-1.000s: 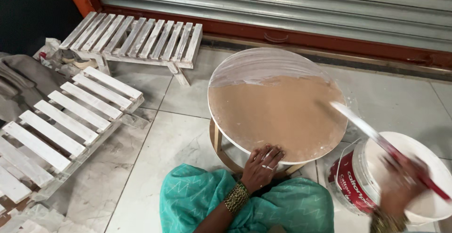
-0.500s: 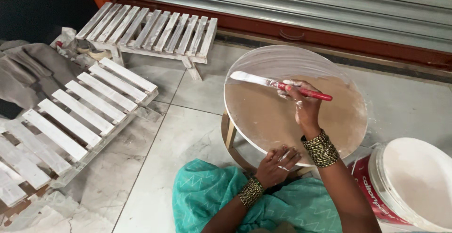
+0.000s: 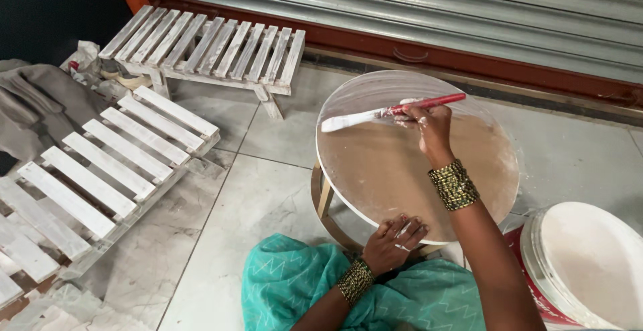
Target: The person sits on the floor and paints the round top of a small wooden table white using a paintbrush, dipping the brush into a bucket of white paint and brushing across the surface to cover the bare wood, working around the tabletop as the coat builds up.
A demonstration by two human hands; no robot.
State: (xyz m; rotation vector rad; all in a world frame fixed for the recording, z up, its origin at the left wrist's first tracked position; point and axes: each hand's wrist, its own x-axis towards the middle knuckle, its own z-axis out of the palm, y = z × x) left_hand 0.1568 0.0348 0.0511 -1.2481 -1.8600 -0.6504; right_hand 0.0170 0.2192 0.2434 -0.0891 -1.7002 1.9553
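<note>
On the tiled floor [image 3: 234,204] in front of the grey roller shutter [image 3: 435,10], a person sits at a round tabletop [image 3: 402,170] set on a low frame. The right hand [image 3: 429,123] is closed around the red handle of a paintbrush [image 3: 382,112], whose white-loaded bristles lie on the round surface at about ten o'clock, the handle pointing off toward two o'clock. The left hand [image 3: 395,237] rests at six o'clock on the near rim, fingers curled over the edge and gripping nothing else, steadying the piece. The far arc of the top, from ten round to two o'clock, already shows white; the middle and near part are bare brown.

At four o'clock from the tabletop, just beside the person's right arm, stands an open bucket of white paint [image 3: 583,264]. Off toward nine and eleven o'clock lie two white slatted wooden racks [image 3: 114,163] [image 3: 207,46].

My worry would be the left hand: it sits on unpainted wood, and as the white coat works toward six o'clock the fingers could smear it. The right forearm also reaches over the top, so a sagging wrist or bangles [image 3: 454,185] could drag through wet paint, and an elbow swung back might knock the bucket.
</note>
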